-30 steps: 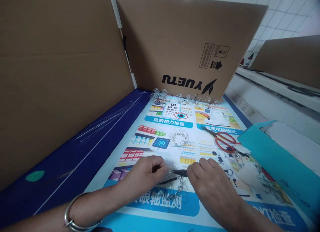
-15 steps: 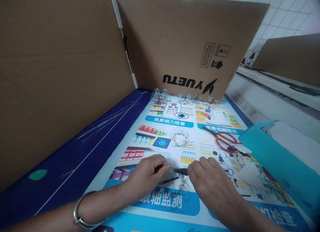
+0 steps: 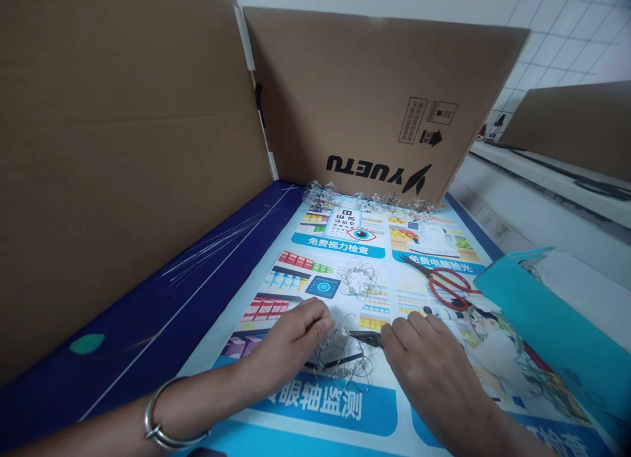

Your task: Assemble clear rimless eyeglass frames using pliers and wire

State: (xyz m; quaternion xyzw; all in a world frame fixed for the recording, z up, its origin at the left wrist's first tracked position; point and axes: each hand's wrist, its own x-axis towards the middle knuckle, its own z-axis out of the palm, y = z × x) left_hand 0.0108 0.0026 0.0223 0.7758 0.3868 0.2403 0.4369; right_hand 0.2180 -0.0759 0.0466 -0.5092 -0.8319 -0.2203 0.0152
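Pliers (image 3: 365,338): nose toward the left hand (image 3: 302,331), long axis nearly crosswise, tip at beaded wire piece (image 3: 363,363) over printed sheet (image 3: 355,437). Right hand (image 3: 424,348) clenched round handles; left pinches wire. Beyond, right: scissors (image 3: 446,287), blades pointing away-left.

A plain brown cardboard panel (image 3: 118,141) stood at ten o'clock, a brown cardboard panel with upside-down YUETU print (image 3: 379,102) at one, and, at four, red-handled, dark-bladed scissors (image 3: 430,277) lay just beside a turquoise box (image 3: 547,319).
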